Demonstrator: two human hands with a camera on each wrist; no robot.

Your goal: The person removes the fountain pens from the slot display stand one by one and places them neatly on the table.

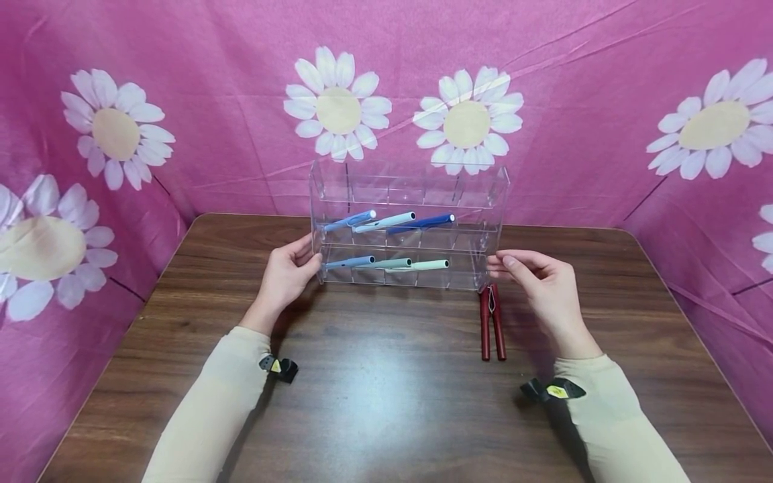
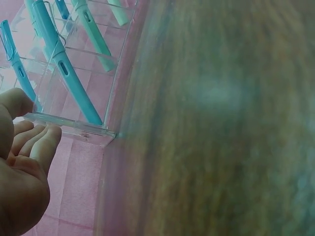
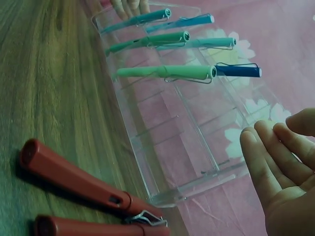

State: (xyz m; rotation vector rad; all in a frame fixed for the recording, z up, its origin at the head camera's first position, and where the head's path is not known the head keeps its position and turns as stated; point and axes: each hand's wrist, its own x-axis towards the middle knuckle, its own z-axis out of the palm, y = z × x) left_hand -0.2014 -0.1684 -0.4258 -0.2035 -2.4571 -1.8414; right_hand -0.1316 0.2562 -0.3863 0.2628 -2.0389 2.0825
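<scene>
A clear plastic pen rack [image 1: 447,240] stands at the back of the table, with tiers of divided compartments. Its upper filled tier holds a light blue pen [image 1: 350,221], a pale blue pen [image 1: 386,222] and a dark blue pen [image 1: 425,223]. Below them lie a blue pen [image 1: 353,262], a grey-green pen [image 1: 395,263] and a mint green pen [image 3: 172,72]. My left hand [image 1: 286,282] pinches the rack's left side wall between thumb and fingers. Beside the right side wall is my right hand [image 1: 551,295], its fingers extended; contact is hard to tell.
Two dark red pens [image 1: 485,329] lie side by side on the wooden table [image 1: 362,402], close to the rack's front right corner, clips facing each other. A pink cloth [image 1: 235,100] with white daisies hangs behind the table and along both sides.
</scene>
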